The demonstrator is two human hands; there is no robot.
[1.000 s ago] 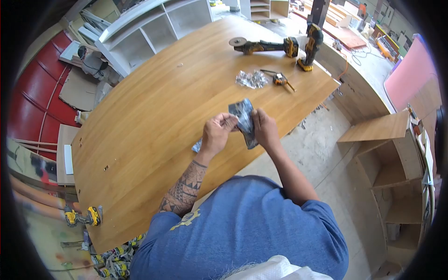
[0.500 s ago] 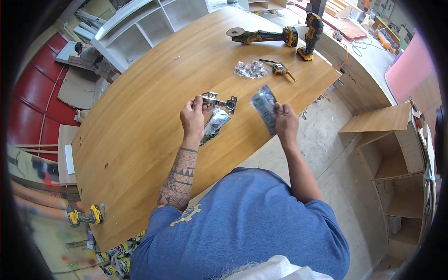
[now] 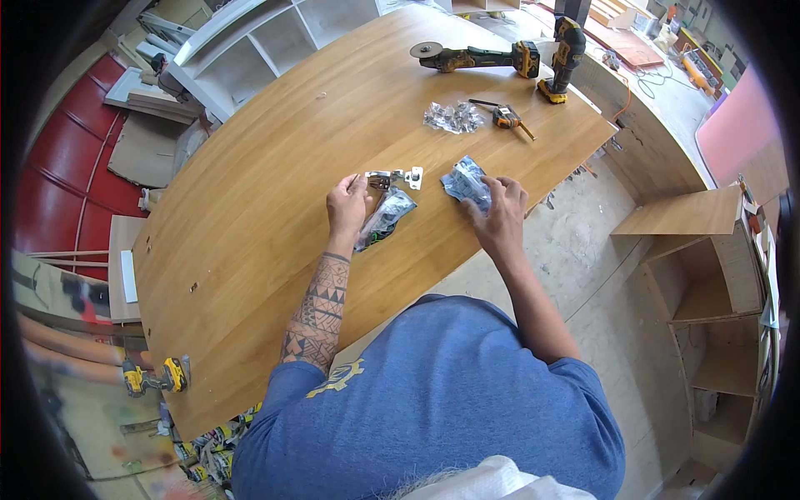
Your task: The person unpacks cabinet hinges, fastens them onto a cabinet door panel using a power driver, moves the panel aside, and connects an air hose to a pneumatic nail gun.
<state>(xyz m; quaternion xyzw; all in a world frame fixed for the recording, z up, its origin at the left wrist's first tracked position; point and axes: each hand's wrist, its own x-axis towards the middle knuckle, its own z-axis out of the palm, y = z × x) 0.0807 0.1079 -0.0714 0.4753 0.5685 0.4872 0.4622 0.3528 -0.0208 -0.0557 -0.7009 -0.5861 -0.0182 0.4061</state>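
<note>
Between the fingertips of my left hand [image 3: 348, 208] is a metal hinge [image 3: 395, 178], pointing right above the wooden panel [image 3: 275, 200]. Just below the hinge, a plastic packet [image 3: 386, 218] lies on the panel beside my left hand. My right hand [image 3: 500, 215] has its fingers apart over the lower right end of a second plastic packet [image 3: 463, 182], which lies near the panel's front edge. Farther back are a clear bag of small metal parts [image 3: 452, 117] and a tape measure [image 3: 507, 117] with a dark pen-like item beside it.
An angle grinder [image 3: 475, 58] and an upright power tool [image 3: 564, 62] stand at the back right. A yellow drill [image 3: 156, 377] is at the left corner. White shelving [image 3: 242, 75] stands behind the panel, wooden shelving [image 3: 700, 279] at the right.
The hinge came into view in my left hand, clear of the packet. My right hand moved right with the emptied-looking packet, then lowered it to the panel and loosened its fingers.
</note>
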